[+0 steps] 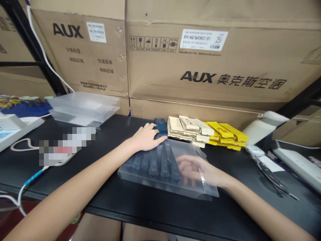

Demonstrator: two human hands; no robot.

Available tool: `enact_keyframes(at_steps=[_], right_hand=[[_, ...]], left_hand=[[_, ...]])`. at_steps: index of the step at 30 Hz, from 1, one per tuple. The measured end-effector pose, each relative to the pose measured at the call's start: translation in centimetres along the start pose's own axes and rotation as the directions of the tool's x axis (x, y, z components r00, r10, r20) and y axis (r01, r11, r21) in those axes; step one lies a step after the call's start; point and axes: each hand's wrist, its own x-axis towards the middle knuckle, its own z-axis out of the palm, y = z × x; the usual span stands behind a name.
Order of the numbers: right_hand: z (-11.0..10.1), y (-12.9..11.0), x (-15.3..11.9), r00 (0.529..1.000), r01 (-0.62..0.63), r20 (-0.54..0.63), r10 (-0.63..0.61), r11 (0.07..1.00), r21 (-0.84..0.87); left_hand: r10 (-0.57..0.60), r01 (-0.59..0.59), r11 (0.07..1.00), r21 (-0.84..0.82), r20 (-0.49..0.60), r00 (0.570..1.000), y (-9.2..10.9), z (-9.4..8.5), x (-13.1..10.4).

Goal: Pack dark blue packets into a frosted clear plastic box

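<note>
My left hand has its fingers and thumb around a dark blue packet at the back, beside the cream packets. Its thumb lies by the far edge of a clear plastic case. Several slim dark blue packets stand fanned in a row inside the case. Through the clear plastic I see my right hand, reaching in from the case's right end. Its fingers are loosely bent and apart, close to the rightmost packet; I see nothing held in them.
Behind the case are stacked cream packets, yellow packets and a white bottle. Clear plastic cases and a blurred-out phone-like object lie left. Cables and a power strip lie right. Large cardboard boxes stand behind.
</note>
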Motion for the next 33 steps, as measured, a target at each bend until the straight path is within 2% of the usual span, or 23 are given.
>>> enact_keyframes(at_steps=[7,33], right_hand=[[-0.04,0.22,-0.03,1.0,-0.005,-0.003,0.005,1.0,-0.005],[0.18,-0.11,-0.11,1.0,-0.013,-0.019,0.012,1.0,-0.025]], left_hand=[[0.004,-0.005,1.0,-0.022,-0.054,0.999,-0.04,0.13,-0.03],[0.024,-0.026,0.999,-0.041,-0.044,0.999,-0.21,0.2,0.11]])
